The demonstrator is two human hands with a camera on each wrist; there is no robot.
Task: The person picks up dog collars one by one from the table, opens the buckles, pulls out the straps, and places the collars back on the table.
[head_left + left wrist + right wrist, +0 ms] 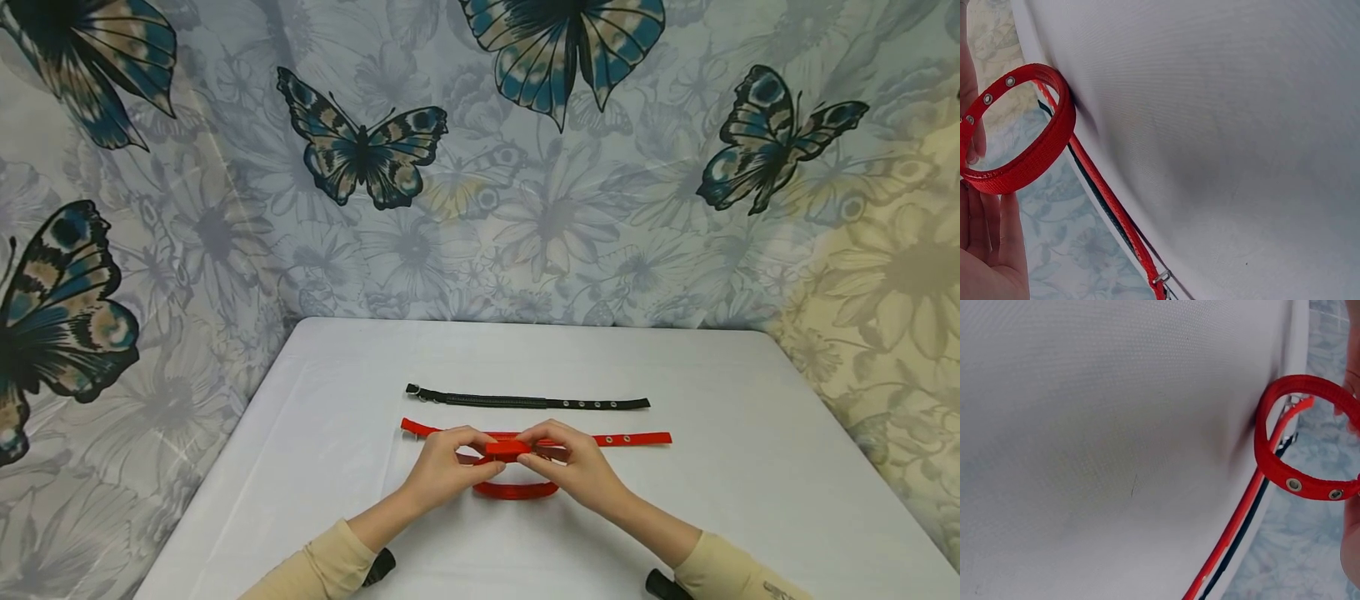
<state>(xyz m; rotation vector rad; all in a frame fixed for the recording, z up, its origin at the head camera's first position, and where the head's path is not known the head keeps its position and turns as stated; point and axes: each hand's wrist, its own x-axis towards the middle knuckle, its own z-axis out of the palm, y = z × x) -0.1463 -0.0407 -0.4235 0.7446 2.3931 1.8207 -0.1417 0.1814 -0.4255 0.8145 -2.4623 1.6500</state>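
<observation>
Both hands hold a red collar with metal eyelets (516, 492), bent round into a loop, over the middle of the table. My left hand (446, 467) pinches one side of its upper part between thumb and fingers. Opposite it, my right hand (581, 467) pinches the other side. In the left wrist view the padded band of the looped collar (1054, 144) hangs down by the tabletop. Two eyelets show on the looped collar (1262, 425) in the right wrist view. Fingers partly hide where its ends meet.
Just behind the hands a second red collar (637, 439) lies stretched out flat. Farther back is a black collar (510, 401), buckle to the left, eyelets to the right. All are on a white-covered table (337, 358); butterfly-patterned cloth (555, 225) hangs behind.
</observation>
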